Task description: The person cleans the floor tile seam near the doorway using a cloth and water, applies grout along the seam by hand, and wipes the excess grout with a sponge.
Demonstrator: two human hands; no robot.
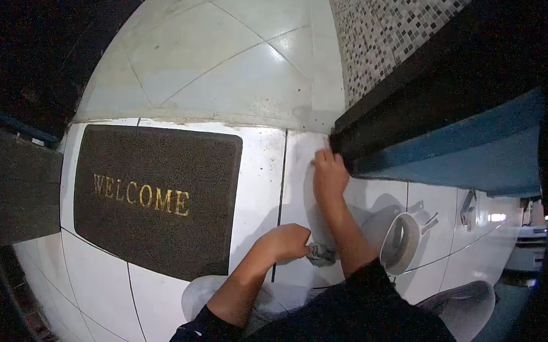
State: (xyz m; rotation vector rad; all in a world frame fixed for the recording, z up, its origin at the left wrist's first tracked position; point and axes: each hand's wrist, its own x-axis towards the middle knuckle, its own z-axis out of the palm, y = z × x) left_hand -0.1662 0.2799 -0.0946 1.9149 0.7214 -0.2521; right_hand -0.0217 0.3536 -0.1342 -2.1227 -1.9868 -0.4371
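My left hand [287, 243] is closed in a fist above the white floor tiles. A crumpled grey cloth [321, 254] sticks out from its fingers. My right hand [331, 174] reaches forward, low by the foot of the dark door frame [349, 145], where the white tiles meet the duller floor. Its fingertips are blurred, and whether they hold anything small is hidden. To the right of my right forearm stands a round, pale container [403, 243] with handle-like parts sticking out; its contents cannot be made out.
A dark doormat [154, 205] lettered WELCOME lies to the left. Beyond the threshold is a greyish tiled floor [222, 58] with dirt specks, beside a mosaic wall [396, 28]. A blue door panel [466, 143] stands at the right. A small grey object [467, 210] lies farther right.
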